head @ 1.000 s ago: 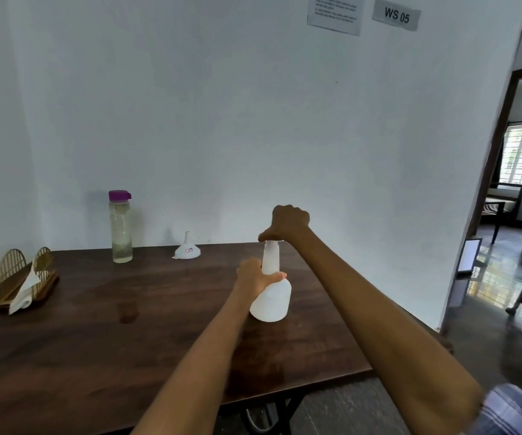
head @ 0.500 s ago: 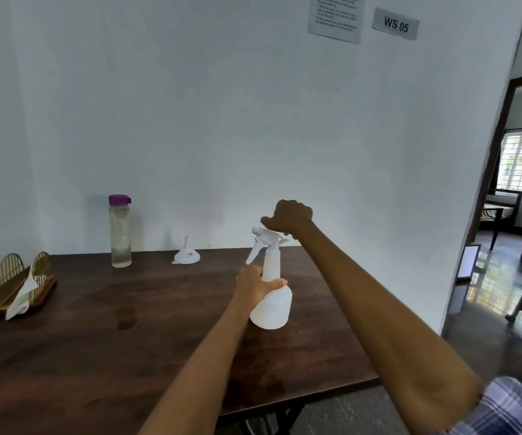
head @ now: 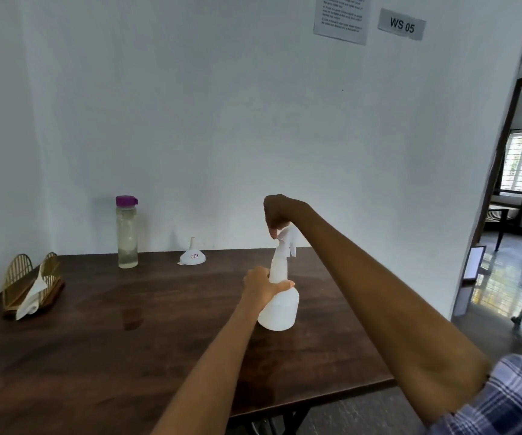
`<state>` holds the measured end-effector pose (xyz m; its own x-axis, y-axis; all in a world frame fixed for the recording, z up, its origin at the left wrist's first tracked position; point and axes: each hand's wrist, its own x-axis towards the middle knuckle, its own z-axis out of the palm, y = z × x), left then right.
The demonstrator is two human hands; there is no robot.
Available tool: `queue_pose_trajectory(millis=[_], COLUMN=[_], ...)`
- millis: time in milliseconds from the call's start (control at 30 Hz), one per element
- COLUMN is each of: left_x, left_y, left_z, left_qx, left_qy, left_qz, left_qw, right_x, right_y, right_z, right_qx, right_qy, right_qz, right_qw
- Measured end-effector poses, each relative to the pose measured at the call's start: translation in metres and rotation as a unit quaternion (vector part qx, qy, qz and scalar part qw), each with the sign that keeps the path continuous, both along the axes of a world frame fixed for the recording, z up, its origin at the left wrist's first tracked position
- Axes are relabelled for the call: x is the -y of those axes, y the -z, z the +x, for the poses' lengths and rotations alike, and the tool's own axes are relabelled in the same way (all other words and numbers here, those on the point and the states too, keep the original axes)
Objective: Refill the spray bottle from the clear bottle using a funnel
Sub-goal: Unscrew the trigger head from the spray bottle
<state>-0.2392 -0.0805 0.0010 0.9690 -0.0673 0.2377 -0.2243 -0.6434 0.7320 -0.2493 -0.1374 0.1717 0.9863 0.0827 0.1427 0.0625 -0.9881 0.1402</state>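
A white spray bottle (head: 280, 307) stands upright near the middle of the dark wooden table (head: 96, 340). My left hand (head: 261, 285) grips its neck. Above it, my right hand (head: 280, 211) holds the white spray head (head: 288, 244) from the top, fingers curled round it. The clear bottle (head: 127, 235) with a purple cap stands at the back left by the wall, holding pale liquid. A white funnel (head: 192, 255) lies mouth-down on the table to its right, spout pointing up.
A gold wire napkin holder (head: 30, 284) with a white napkin sits at the table's left edge. The white wall runs right behind the table. The table's right edge borders a doorway with chairs beyond (head: 507, 211).
My right hand has turned the spray head on the bottle: its nozzle pointed left half a second ago and now faces right. My left hand keeps its hold on the neck.
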Motion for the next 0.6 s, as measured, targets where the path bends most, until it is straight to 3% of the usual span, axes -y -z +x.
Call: queue_pose_trajectory(millis=[100, 167, 300, 433, 533, 600], left_x=[0.001, 0.001, 0.001, 0.000, -0.002, -0.002], left_y=[-0.001, -0.001, -0.001, -0.002, -0.002, -0.003], left_z=[0.000, 0.000, -0.001, -0.003, -0.004, -0.004], left_qx=[0.001, 0.000, 0.004, 0.013, 0.007, 0.004], left_qy=[-0.002, -0.002, -0.004, 0.008, 0.016, 0.015], left_qz=[0.003, 0.003, 0.001, -0.007, -0.008, -0.006], left_qw=[1.000, 1.000, 1.000, 1.000, 1.000, 1.000], right_x=[0.007, 0.011, 0.020, 0.027, 0.031, 0.039], right_y=[0.003, 0.011, 0.035, 0.049, 0.037, 0.024], right_z=[-0.003, -0.003, 0.005, 0.015, 0.007, 0.002], right_qx=[0.139, 0.173, 0.114, -0.027, -0.113, -0.083], right_qy=[0.026, 0.070, 0.119, 0.096, 0.059, 0.005], right_qz=[0.051, 0.043, 0.054, 0.297, 0.314, 0.358], right_qw=[0.989, 0.982, 0.985, 0.950, 0.941, 0.930])
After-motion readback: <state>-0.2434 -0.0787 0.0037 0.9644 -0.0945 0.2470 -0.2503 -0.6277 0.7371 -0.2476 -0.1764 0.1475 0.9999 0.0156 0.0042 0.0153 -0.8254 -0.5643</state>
